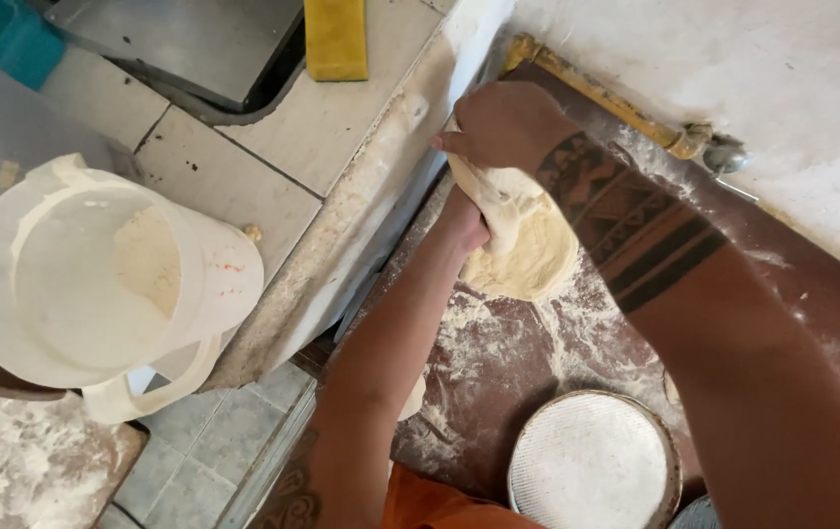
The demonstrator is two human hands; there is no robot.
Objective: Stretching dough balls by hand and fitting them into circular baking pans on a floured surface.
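Your two hands meet on a pale, soft lump of dough [528,245] at the far edge of the flour-dusted brown tabletop [498,372], close to where it runs up against the tiled ledge. Your right hand [503,122] comes over the top, its grip closed around the upper end of the dough and lifting it so the mass hangs and stretches down under its own weight. Your left hand [464,223] reaches in from below and is largely hidden behind the dough — it presses against the near side, but you cannot tell how far its fingers close around it. The lower, rounder part of the dough rests on the tabletop, in a patch of loose flour that seems there to keep it from sticking.

Near your body sits a round metal pan with a perforated, flour-whitened base [593,460], lying flat on the tabletop and well apart from the dough — within easy reach of either hand. To your left, on the pale tiled ledge [244,186], stands a white plastic jug with a handle [97,279], a heap of flour showing inside it. Farther back a yellow rectangular sponge [335,37] lies beside a grey metal tray [175,39].
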